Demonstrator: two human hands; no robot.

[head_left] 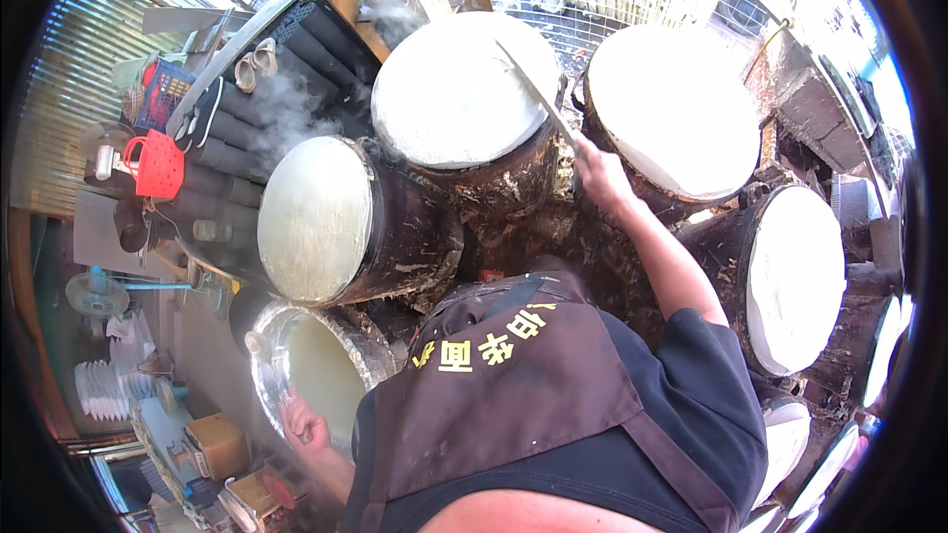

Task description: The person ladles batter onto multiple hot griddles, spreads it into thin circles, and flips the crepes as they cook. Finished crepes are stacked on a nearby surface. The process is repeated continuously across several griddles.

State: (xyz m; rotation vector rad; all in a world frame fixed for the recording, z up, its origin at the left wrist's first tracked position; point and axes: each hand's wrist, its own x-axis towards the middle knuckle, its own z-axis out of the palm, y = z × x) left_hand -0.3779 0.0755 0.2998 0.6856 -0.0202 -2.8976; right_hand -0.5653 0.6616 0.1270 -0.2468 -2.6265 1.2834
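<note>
Hands well apart. Right hand (600,176), 2 o'clock, clenched on one end of a long thin stick (538,97); the far end slants across the white-topped vessel (459,94) at 12. Left hand (308,424), between 7 and 8, fingers partly curled at the silvery rim (365,343) of an open vessel; contact unclear. Steam (286,109) towards 10–11.

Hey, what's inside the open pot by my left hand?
Inside the open pot is a pale surface, possibly liquid. Your left hand and dark sleeve cover its near edge; anything beneath the surface is hidden.
</note>
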